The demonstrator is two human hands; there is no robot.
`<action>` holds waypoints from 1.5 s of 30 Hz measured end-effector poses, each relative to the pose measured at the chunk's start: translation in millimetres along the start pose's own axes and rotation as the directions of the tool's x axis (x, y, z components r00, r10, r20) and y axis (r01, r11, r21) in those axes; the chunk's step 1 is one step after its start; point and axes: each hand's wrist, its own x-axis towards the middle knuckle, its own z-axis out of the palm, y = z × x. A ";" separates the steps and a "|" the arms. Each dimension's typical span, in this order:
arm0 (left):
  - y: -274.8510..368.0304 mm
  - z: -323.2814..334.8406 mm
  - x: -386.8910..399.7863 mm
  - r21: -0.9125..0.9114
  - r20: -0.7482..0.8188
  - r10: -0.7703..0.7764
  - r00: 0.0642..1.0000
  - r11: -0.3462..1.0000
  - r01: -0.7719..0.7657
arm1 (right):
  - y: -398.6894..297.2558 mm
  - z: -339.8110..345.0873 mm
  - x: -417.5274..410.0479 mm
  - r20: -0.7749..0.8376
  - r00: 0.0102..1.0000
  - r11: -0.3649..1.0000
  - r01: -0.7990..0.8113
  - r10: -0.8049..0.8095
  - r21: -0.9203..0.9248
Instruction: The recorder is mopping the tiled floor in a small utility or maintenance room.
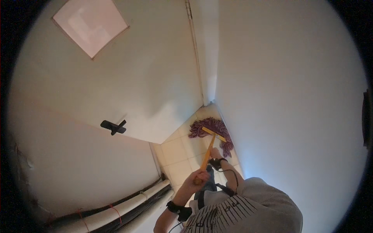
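A string mop with a wooden handle leans up from the tiled floor. My left hand is wrapped around the handle close to its top end. Lower down, my right hand grips the same handle, partly hidden behind it. At the handle's foot is a yellow mop bar. Purple mop strands fan out around the bar on the tiles, some reaching the base of the right wall. Both wrists wear black bands with devices and cables.
To the left, a pale door with a black lever handle stands at an angle. Several pipes, some tied with red cord, run along the lower left wall. The right wall closely borders the floor strip.
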 end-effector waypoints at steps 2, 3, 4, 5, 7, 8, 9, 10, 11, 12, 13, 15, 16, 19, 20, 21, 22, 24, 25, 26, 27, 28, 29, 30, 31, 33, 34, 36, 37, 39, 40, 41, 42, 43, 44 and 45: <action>5.2 3.2 15.1 0.012 0.036 -0.107 0.994 0.994 0.106 | -6.2 -15.7 0.8 -0.174 0.985 0.984 -0.036 0.006 -0.173; 0.1 4.5 16.8 0.659 0.054 0.186 0.981 0.731 -0.175 | -10.1 -21.7 -4.0 -0.327 0.945 0.936 -0.092 -0.026 -0.339; -0.6 6.6 16.7 0.953 0.262 0.368 0.892 0.047 -0.299 | -14.7 -26.2 -10.5 -0.333 0.943 0.936 -0.109 -0.010 -0.336; 2.3 15.2 18.2 0.965 0.256 0.155 0.954 -0.104 -0.242 | -19.3 -31.3 -16.7 -0.247 0.968 0.940 -0.116 0.035 -0.322; -11.0 33.9 36.4 0.901 0.104 0.256 0.961 0.385 -0.200 | -22.3 -33.8 -14.3 -0.106 0.966 0.929 -0.254 0.234 -0.269; -17.5 39.5 42.5 0.606 -0.091 0.289 0.953 0.775 -0.177 | -16.9 -32.4 -12.4 -0.125 0.959 0.924 -0.279 0.254 -0.262; -17.9 36.4 48.8 0.623 -0.103 0.249 0.963 0.771 -0.132 | 4.9 -29.6 -6.3 -0.235 0.939 0.927 -0.302 0.251 -0.220; -3.6 25.0 45.3 0.604 0.058 0.080 0.995 0.791 -0.099 | 1.5 -18.5 -1.4 -0.301 0.928 0.938 -0.287 0.221 -0.194; 9.6 14.1 42.0 0.591 0.221 -0.088 0.971 0.804 -0.062 | 0.3 -8.6 -0.2 -0.275 0.937 0.945 -0.272 0.216 -0.183; 11.2 13.9 41.6 0.589 0.216 -0.093 0.972 0.806 -0.054 | -1.0 -7.8 1.3 -0.261 0.938 0.948 -0.276 0.229 -0.159; 12.4 13.9 41.0 0.721 0.247 -0.056 0.967 0.677 -0.145 | -2.1 -4.2 -3.2 -0.249 0.939 0.951 -0.277 0.237 -0.139; 11.5 14.6 43.1 0.822 0.288 -0.029 0.957 0.521 -0.231 | -1.5 -4.2 -4.6 -0.219 0.945 0.962 -0.264 0.243 -0.072; 9.5 15.1 46.8 0.774 0.131 0.167 0.977 0.599 -0.206 | -2.0 -3.0 -6.1 -0.204 0.949 0.967 -0.252 0.239 -0.038; 10.9 17.2 44.5 0.689 -0.042 0.330 0.943 0.693 -0.212 | -6.2 3.0 -3.3 -0.154 0.967 0.976 -0.188 0.204 0.113; 9.2 19.8 43.7 0.665 -0.032 0.319 0.947 0.714 -0.218 | -7.8 4.9 -3.1 -0.136 0.973 0.971 -0.162 0.186 0.174; 0.9 31.7 35.7 0.665 -0.036 0.314 0.949 0.716 -0.212 | -5.1 6.8 -2.9 -0.117 0.979 0.959 -0.137 0.170 0.248; -8.7 42.9 24.2 0.915 0.215 0.321 0.922 0.263 -0.305 | -4.7 12.1 -1.6 -0.100 0.983 0.939 -0.111 0.152 0.327; -9.5 42.2 16.2 0.886 0.440 0.201 0.875 -0.258 -0.386 | -11.0 20.1 0.7 -0.059 0.992 0.859 -0.067 0.111 0.507; -1.1 31.6 20.0 0.890 0.434 0.191 0.880 -0.241 -0.387 | -12.1 22.8 1.2 -0.038 0.995 0.805 -0.051 0.090 0.592; 1.4 27.7 20.5 0.895 0.427 0.181 0.886 -0.223 -0.386 | -11.6 24.0 1.7 -0.019 0.997 0.742 -0.040 0.070 0.669; 2.9 22.3 18.2 0.896 0.426 0.183 0.886 -0.221 -0.385 | -9.8 24.0 2.5 -0.004 0.999 0.675 -0.033 0.053 0.737; -5.9 35.1 15.9 0.851 0.457 0.138 0.879 -0.356 -0.387 | -1.3 24.6 2.9 0.009 0.999 0.597 -0.038 0.052 0.801; -12.9 45.9 10.2 0.780 0.494 0.092 0.865 -0.487 -0.394 | -1.8 22.9 4.1 0.021 0.999 0.524 -0.036 0.033 0.851; -15.7 48.6 8.6 0.781 0.493 0.093 0.865 -0.485 -0.393 | -2.3 21.7 5.6 0.030 0.999 0.455 -0.035 0.017 0.890; -18.1 49.9 8.1 0.841 0.451 0.165 0.877 -0.408 -0.356 | -2.2 20.5 6.0 0.038 0.999 0.386 -0.037 0.004 0.922; -22.6 46.4 9.7 0.891 0.397 0.227 0.889 -0.326 -0.315 | 0.6 15.3 7.8 0.032 0.999 0.258 -0.025 -0.023 0.966; -22.1 42.1 12.5 0.911 0.387 0.205 0.899 -0.237 -0.338 | 3.0 10.3 8.2 0.021 0.999 0.200 -0.015 -0.027 0.980; -5.6 25.9 20.9 0.923 0.380 0.188 0.905 -0.146 -0.357 | -13.5 2.1 12.8 0.023 0.999 0.147 -0.018 -0.035 0.989; 13.8 6.2 28.2 0.781 0.251 0.042 0.967 0.582 -0.228 | -38.8 6.9 15.7 0.148 0.973 -0.219 -0.107 0.179 0.970; 19.4 0.8 30.6 0.232 0.257 -0.183 0.949 0.965 0.123 | -46.7 6.7 16.9 0.316 0.884 -0.558 -0.078 0.344 0.826; 11.9 7.8 28.1 0.679 0.144 0.066 0.987 0.720 -0.147 | -35.7 5.2 16.4 0.232 0.913 -0.410 -0.080 0.335 0.909; 4.0 15.6 26.5 0.942 0.180 0.330 0.927 0.214 -0.259 | -25.3 2.5 16.0 0.152 0.938 -0.249 -0.073 0.311 0.966; -4.6 24.8 27.4 0.943 0.180 0.315 0.932 0.215 -0.255 | -14.6 -2.2 15.5 0.138 0.937 -0.245 -0.059 0.319 0.968; -12.0 35.9 23.3 0.932 0.136 0.340 0.931 0.273 -0.236 | -15.0 -5.7 15.0 0.146 0.950 -0.166 -0.102 0.278 0.981; -14.4 40.4 25.0 0.919 0.085 0.362 0.928 0.331 -0.213 | -11.8 -6.8 16.4 0.159 0.958 -0.089 -0.142 0.239 0.986; -6.2 41.2 18.5 0.917 0.090 0.378 0.921 0.329 -0.225 | -24.2 -3.3 15.2 0.172 0.959 -0.088 -0.156 0.225 0.984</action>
